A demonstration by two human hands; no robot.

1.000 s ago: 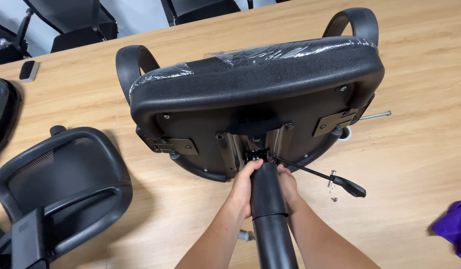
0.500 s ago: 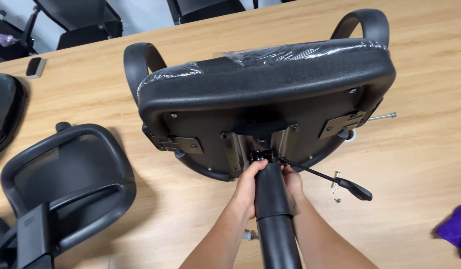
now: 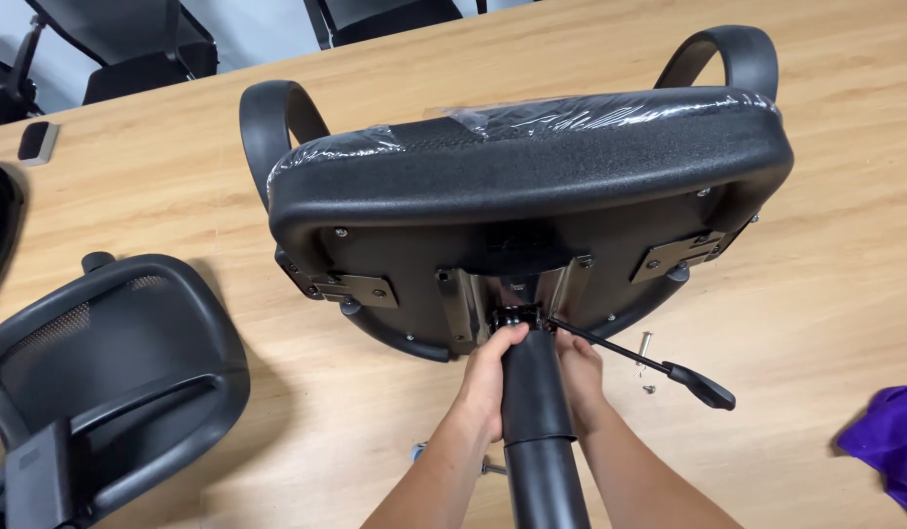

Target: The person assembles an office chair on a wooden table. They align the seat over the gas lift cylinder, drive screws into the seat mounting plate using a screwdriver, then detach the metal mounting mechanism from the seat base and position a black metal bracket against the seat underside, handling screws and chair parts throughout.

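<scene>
The fingers of the left hand (image 3: 491, 377) are curling around the top of the black gas-lift cylinder (image 3: 534, 392), thumb tip pressing near the metal mechanism (image 3: 517, 294) under the seat. The right hand (image 3: 581, 377) is wrapping the cylinder's other side, fingers closed on it, partly hidden behind the tube. Both forearms are rising from the bottom edge and converging on the cylinder, wrists nearly straight. The cylinder is standing between the hands, its upper end meeting the mechanism at the centre of the upturned chair seat (image 3: 532, 196), which is resting on the wooden table (image 3: 179, 176) with its armrests pointing away. A black adjustment lever (image 3: 659, 367) is sticking out to the right, with small screws (image 3: 645, 348) lying just beside it. A mesh chair back (image 3: 101, 372) is lying to the left, a purple cloth (image 3: 889, 441) at the right edge.

Compared with half a second ago, the hands are keeping the same grip; the seat is sitting slightly further right in view.
</scene>
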